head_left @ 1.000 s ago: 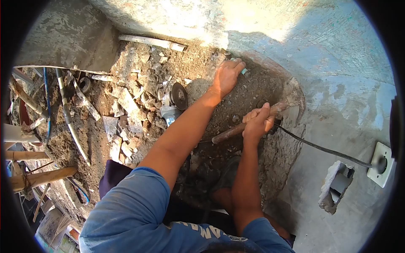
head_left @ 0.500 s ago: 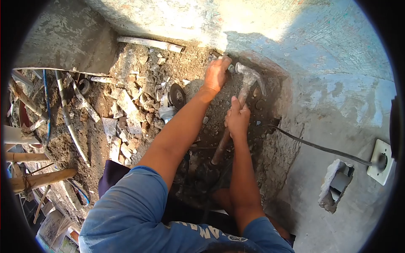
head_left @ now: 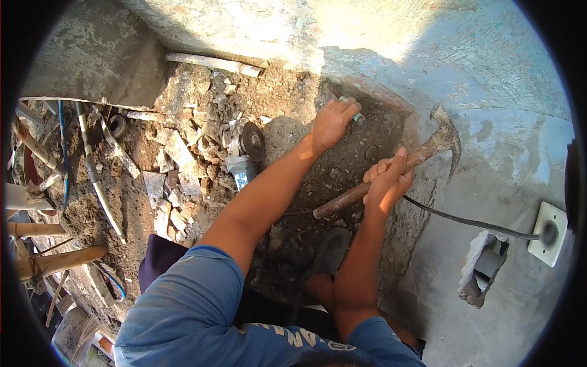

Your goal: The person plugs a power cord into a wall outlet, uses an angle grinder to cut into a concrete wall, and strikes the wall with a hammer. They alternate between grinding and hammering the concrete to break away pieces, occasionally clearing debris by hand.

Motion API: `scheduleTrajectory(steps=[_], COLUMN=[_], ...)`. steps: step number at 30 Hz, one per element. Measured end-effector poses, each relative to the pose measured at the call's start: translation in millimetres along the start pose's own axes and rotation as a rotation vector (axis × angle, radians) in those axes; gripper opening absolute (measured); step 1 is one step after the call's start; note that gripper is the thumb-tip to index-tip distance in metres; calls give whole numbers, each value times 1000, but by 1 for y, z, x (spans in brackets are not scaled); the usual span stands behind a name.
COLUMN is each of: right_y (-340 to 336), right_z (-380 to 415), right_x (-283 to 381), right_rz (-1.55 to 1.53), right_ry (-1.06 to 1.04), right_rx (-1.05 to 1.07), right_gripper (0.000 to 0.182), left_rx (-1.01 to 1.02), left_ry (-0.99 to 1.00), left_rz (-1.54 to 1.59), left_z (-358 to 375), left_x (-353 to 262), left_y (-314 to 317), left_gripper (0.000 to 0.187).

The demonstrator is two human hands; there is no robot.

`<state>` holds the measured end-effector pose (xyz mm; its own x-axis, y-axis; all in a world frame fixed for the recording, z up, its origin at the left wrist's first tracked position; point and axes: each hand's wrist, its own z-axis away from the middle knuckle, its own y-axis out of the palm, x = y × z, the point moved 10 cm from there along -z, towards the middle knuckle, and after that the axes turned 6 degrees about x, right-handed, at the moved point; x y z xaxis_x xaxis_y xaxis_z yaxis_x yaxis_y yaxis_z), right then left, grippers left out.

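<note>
My right hand (head_left: 387,181) is closed around the wooden handle of a claw hammer (head_left: 422,153). The hammer is raised to the right, its metal head beside the bluish wall (head_left: 489,140). My left hand (head_left: 334,124) is closed on a greenish chisel (head_left: 358,119), held low by the foot of the wall. Only the chisel's butt end shows past my fingers; its tip is hidden. Hammer head and chisel are well apart. Below both hands lies loose, dug-up soil (head_left: 333,174).
An angle grinder (head_left: 246,156) lies left of my left forearm, beside broken tile and rubble (head_left: 180,159). A black cable (head_left: 471,224) runs to a wall plate (head_left: 548,234). A jagged hole (head_left: 483,269) opens in the wall. Pipes (head_left: 101,177) and bamboo poles (head_left: 61,263) lie left.
The hammer has swung away from the chisel, up and to the right, with my right hand. My left hand has shifted slightly right and down, still gripping the chisel.
</note>
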<state>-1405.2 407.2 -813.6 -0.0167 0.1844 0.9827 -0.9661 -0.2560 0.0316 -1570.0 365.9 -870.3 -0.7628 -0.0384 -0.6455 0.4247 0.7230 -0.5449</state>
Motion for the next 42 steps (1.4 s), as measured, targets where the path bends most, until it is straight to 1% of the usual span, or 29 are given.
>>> scheduleTrajectory(steps=[2, 3, 5, 6, 8, 9, 11, 13, 15, 17, 19, 20, 22, 23, 25, 27, 29, 30, 33, 34, 35, 37, 38, 39, 41, 42], right_y=[1, 2, 4, 2, 2, -1, -4, -14, -14, -12, 14, 11, 16, 12, -10, -13, 3, 26, 3, -1, -1, -20, -22, -15, -5, 17], right_z=[1, 1, 2, 4, 6, 8, 14, 22, 25, 27, 23, 22, 25, 24, 12, 10, 14, 21, 12, 10, 10, 6, 5, 6, 14, 18], right_x=[4, 6, 10, 10, 11, 12, 11, 13, 2, -23, -77, -74, -86, -78, -18, -23, -64, -98, -95, -89, -83, -50, -36, -41, -64, -99], right_rz=[-8, -4, 4, 25, 44, 17, -13, -165, -192, -222, -46, -48, 167, 169, -162, -223, -167, 47, 113, 57, 58, -149, -214, -217, -215, -51], right_ry=[-7, -5, -12, -7, -4, -25, -42, -115, -115, -114, 177, 175, 409, 418, -20, -60, 116, 428, 442, 396, 397, 149, 35, 32, 39, 380], right_rx=[5, 9, 17, 12, 10, -11, -44, -154, -185, -210, 24, 20, 196, 189, -76, -94, -49, 232, 197, 159, 162, -65, -71, -69, -105, 143], right_gripper=[30, 31, 31, 34, 36, 37, 37, 32, 32, 32, 33, 33, 34, 34, 33, 33, 31, 29, 29, 30, 30, 32, 33, 33, 32, 30], left_rx=[63, 64, 25, 21, 180, 180, 210, 218, 225, 268, 295, 315, 319, 327, 327, 348, 346, 344, 299, 314, 347, 387, 361, 329, 332, 334], left_ry=[42, 42, -47, -47, -103, -103, -183, -172, -160, -211, -207, -203, -184, -179, -194, -188, -184, -187, -133, -138, -146, -163, -172, -181, -182, -182], left_rz=[34, 37, 2, 5, -27, -29, -93, -101, -109, -134, -147, -163, -157, -151, -172, -184, -159, -137, -173, -163, -166, -182, -154, -124, -118, -111], left_z=[-2, -2, -10, -14, -20, -23, -27, -29, -32, -33, -30, -31, -32, -29, -28, -30, -30, -29, -24, -18, -21, -20, -21, -24, -24, -26], left_x=[-11, -10, 2, 5, 19, 18, 21, 24, 20, 23, 25, 25, 25, 25, 27, 27, 26, 27, 23, 20, 21, 26, 28, 29, 29, 27], left_y=[10, 12, 11, 9, 19, 20, 29, 33, 33, 35, 41, 43, 45, 48, 46, 48, 50, 51, 52, 57, 59, 58, 57, 56, 55, 55], left_gripper=[39, 39, 30, 30, 27, 27, 31, 32, 32, 21, 21, 21, 22, 22, 23, 25, 26, 26, 27, 27, 27, 27, 29, 32, 32, 31])
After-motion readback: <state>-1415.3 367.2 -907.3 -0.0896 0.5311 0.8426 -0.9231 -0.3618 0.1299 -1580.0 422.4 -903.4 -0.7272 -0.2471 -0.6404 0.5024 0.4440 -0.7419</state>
